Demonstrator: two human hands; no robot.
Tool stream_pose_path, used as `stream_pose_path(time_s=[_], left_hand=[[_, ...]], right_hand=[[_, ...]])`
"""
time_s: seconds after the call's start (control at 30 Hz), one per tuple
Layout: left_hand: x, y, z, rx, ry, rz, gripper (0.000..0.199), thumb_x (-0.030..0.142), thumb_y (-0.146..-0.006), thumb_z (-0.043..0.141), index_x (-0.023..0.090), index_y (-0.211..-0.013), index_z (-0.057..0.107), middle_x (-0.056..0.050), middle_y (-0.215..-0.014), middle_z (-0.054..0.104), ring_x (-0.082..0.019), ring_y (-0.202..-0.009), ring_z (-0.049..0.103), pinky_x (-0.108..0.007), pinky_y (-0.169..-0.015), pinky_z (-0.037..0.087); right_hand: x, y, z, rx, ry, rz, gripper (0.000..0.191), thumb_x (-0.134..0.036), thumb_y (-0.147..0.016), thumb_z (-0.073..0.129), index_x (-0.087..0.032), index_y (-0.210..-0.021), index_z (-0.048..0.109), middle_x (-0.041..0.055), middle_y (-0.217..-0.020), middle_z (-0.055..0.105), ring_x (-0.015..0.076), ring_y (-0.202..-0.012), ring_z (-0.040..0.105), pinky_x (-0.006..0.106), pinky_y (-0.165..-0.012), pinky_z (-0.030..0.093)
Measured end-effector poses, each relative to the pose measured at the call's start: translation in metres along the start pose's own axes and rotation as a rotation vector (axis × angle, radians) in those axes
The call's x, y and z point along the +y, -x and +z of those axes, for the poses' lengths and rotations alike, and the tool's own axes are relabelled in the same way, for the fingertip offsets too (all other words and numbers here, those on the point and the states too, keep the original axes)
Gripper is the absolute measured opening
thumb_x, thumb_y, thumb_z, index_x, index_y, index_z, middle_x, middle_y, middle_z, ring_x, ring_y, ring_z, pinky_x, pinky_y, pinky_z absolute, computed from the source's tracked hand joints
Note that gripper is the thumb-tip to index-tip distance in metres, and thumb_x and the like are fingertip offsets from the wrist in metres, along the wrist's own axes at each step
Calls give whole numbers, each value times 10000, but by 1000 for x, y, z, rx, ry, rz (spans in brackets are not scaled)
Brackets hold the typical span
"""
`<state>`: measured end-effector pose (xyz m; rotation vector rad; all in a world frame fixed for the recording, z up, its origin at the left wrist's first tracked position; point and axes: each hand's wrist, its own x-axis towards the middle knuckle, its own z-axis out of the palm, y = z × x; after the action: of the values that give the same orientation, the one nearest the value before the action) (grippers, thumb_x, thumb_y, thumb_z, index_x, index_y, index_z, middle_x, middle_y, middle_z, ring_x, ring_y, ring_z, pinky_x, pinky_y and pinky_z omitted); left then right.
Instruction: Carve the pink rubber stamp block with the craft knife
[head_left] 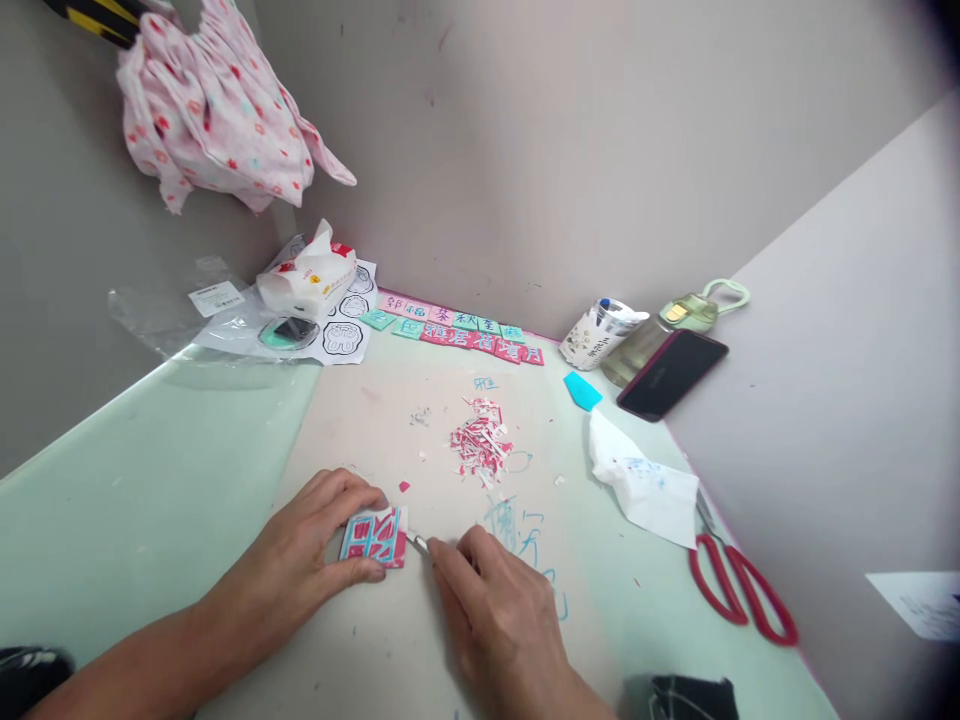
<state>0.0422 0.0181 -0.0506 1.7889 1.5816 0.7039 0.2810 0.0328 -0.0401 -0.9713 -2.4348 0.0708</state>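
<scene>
My left hand (326, 535) grips a small pink rubber carving block (373, 538) by its edges, thumb below and fingers above. Its face carries light blue marker lines, with pink showing where the white surface is cut away. In my right hand (499, 600) is a slim carving knife (418, 542); its tip meets or almost meets the block's right edge, and most of its handle is hidden by my fingers. A heap of pink and white shavings (481, 440) lies beyond the hands. One pink scrap (405, 487) sits just above the block.
Carved character tiles (480, 338) line the back wall. Behind left are a tissue pack (311, 280) and printed sheets (345, 338). To the right are a cup (596, 335), bottle (637, 350), phone (671, 375), blue piece (583, 390), crumpled tissue (652, 490) and red-handled scissors (739, 585).
</scene>
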Motion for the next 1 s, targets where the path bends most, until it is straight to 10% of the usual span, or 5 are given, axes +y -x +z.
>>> stream_pose_path(time_s=[1.0], left_hand=[[2,2,4,65,-38,14,314,257,-803,755,283,-1093,637,-11,-1108,631,-266,-1083,608,-372,-925,513]], right_hand=[[-2,-3,2,30,53,11,300,-52,-962,428,-178,-1011,696,36,-734,593,162,-570,546,277,-524,365]])
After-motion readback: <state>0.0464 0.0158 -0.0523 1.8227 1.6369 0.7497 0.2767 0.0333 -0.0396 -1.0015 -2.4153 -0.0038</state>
